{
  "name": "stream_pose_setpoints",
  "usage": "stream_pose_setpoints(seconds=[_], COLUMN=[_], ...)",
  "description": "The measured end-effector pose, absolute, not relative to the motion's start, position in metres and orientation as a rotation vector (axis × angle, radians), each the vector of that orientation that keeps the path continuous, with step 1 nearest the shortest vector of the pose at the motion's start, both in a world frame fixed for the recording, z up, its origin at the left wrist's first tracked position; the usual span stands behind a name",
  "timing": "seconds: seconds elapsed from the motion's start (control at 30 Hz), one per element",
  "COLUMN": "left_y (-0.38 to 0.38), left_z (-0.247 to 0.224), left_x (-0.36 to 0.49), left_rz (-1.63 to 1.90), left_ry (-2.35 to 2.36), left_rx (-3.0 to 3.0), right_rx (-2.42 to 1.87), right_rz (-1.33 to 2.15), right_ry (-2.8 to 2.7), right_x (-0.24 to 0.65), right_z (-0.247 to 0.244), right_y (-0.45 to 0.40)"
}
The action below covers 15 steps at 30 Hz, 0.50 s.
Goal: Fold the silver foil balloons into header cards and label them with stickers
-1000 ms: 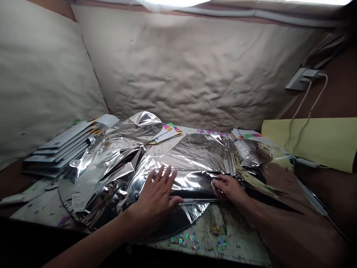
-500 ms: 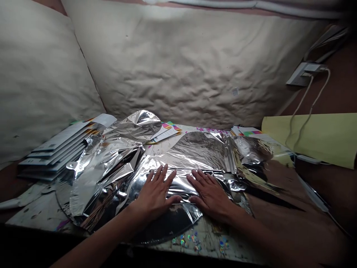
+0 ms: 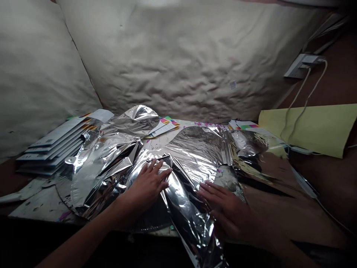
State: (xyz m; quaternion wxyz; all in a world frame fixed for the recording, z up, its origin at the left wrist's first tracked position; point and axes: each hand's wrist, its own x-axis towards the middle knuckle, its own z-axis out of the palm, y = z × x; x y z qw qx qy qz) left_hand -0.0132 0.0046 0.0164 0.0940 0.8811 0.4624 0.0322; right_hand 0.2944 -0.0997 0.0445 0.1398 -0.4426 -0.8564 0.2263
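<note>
Shiny silver foil sheets [image 3: 195, 149] lie crumpled and overlapping over the table. My left hand [image 3: 149, 182] rests on the foil near the middle, palm down, its fingers apart. A folded foil strip [image 3: 181, 197] runs from beside that hand toward me and hangs over the table's front edge. To the right of this strip is my right hand [image 3: 223, 204], fingers stretched out and slightly blurred, its fingertips at the strip's edge. More rumpled foil [image 3: 111, 167] spreads left of my left hand.
Stacked printed cards [image 3: 55, 145] stand at the left. Other cards [image 3: 164, 127] lie behind the foil. Yellow paper [image 3: 309, 130], a power outlet [image 3: 302, 66] and white cables are at the right. Brown material [image 3: 279, 208] covers the right side.
The foil strip that lay crosswise under both hands now slants toward me over the front edge. My right hand has moved right and nearer to me, exposing some tabletop behind it.
</note>
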Motion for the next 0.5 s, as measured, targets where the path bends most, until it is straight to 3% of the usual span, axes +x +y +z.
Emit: stream_pose_setpoints(seconds=[0.27,0.37,0.5], left_y=[0.023,0.002,-0.050], left_z=[0.023,0.034,0.040], left_x=[-0.017,-0.014,-0.030], left_rz=[0.195,0.384,0.296], left_ry=[1.104,1.027,0.848], left_rx=[2.716,2.734,2.644], right_rx=[-1.012,-0.944,-0.895], right_rz=[0.608,0.480,0.437], right_ry=[-2.797,-2.801,-2.707], right_x=[0.284,0.268,0.254], right_z=[0.021,0.010,0.006], right_y=[-0.114,-0.112,-0.104])
